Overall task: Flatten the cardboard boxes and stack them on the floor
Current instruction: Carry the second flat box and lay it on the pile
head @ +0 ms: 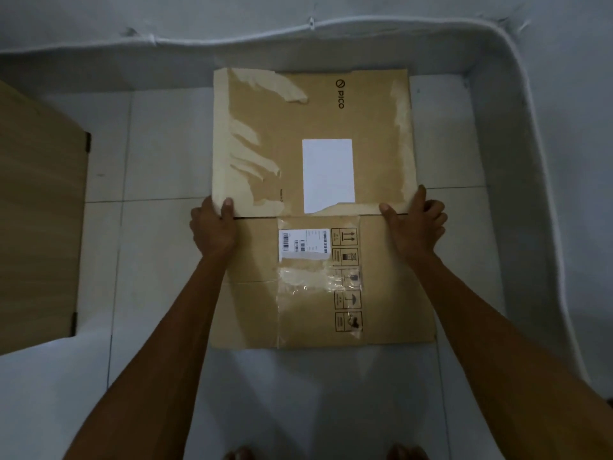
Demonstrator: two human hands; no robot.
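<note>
A flattened brown cardboard box (265, 134) with a white label and tape scars is held over the tiled floor. My left hand (212, 227) grips its near left corner, thumb on top. My right hand (414, 224) grips its near right corner, thumb on top and fingers curled at the edge. Under its near edge lies another flattened cardboard box (252, 310) with a barcode label, clear tape and handling symbols, flat on the floor.
A wooden furniture panel (36, 210) stands at the left. A white mattress edge (517, 134) curves round the back and right of the grey floor tiles (159, 147). My toes show at the bottom edge.
</note>
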